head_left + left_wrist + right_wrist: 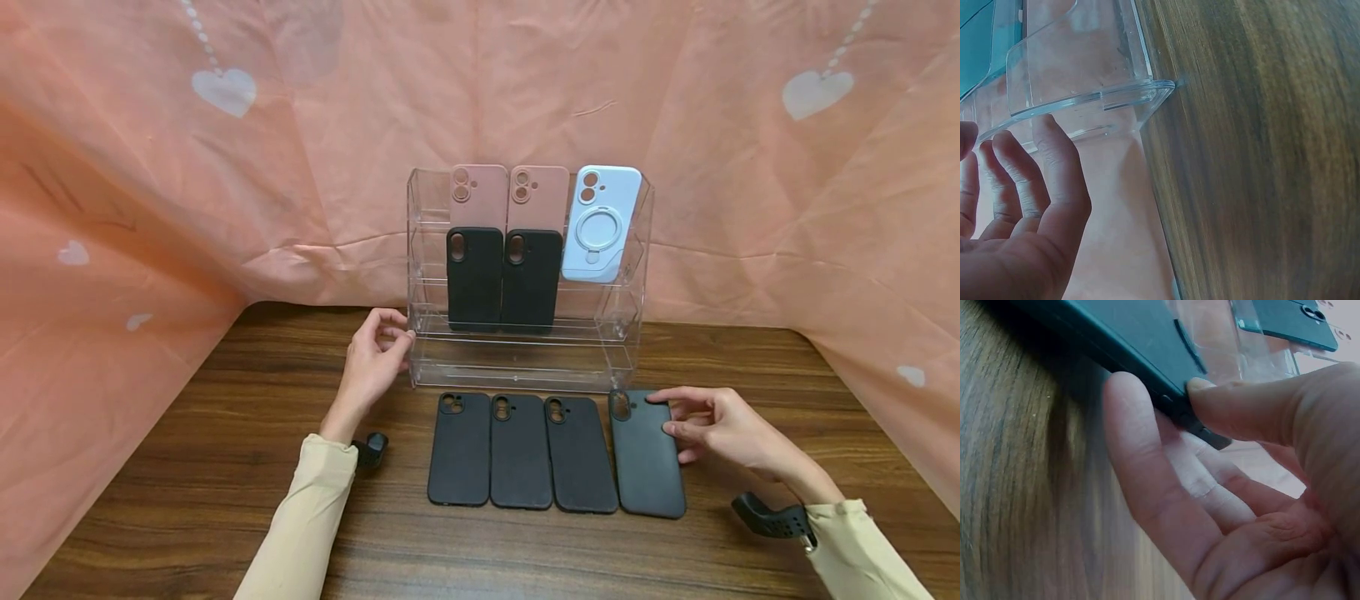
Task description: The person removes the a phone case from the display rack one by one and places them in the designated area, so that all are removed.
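My right hand (723,429) pinches the right edge of a dark phone case (651,467), the rightmost in a row on the table. In the right wrist view, the thumb lies over the case's edge (1141,375) and a finger is beneath it; the edge looks raised off the wood. On the other side, my left hand (375,354) has its loosely bent fingers at the left side of a clear tiered stand (517,375). The left wrist view shows the fingertips (1047,128) against the stand's clear edge (1085,100).
Beside the held case lie three black phone cases, the nearest a black case (581,458). On the stand are two black cases, one a black case (475,275), behind them two pink cases like the pink case (483,200), and a pale blue case (600,225) with a ring.
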Tool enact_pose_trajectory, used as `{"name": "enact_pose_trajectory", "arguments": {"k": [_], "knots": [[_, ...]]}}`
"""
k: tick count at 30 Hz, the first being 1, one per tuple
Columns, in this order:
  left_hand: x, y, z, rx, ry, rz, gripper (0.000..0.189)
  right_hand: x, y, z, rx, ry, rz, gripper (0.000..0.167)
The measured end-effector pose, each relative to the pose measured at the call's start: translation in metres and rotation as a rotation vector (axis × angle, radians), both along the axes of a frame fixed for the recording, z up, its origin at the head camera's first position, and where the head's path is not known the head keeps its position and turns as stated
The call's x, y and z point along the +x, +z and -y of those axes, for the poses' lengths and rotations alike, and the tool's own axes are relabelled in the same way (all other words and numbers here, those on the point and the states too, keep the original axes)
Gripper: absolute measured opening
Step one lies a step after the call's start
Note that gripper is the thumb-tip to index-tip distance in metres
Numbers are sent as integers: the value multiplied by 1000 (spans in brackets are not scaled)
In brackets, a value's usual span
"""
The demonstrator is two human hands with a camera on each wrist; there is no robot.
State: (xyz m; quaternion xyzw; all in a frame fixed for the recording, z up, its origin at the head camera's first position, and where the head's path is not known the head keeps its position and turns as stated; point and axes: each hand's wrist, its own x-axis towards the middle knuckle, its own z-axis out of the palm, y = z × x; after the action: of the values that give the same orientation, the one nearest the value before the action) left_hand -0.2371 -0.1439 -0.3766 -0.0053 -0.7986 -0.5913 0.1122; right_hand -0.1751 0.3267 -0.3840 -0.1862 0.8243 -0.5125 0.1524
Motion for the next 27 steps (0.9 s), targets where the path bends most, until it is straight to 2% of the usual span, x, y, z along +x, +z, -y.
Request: {"name": "enact_pose_trajectory", "arguments": {"k": [10, 27], "knots": [[-1, -1, 0, -2, -7, 1, 23, -1, -1, 5, 102, 20, 89, 54], [0, 0, 0, -1, -4, 4, 23, 1, -1, 12, 185, 1, 47, 52]]}}
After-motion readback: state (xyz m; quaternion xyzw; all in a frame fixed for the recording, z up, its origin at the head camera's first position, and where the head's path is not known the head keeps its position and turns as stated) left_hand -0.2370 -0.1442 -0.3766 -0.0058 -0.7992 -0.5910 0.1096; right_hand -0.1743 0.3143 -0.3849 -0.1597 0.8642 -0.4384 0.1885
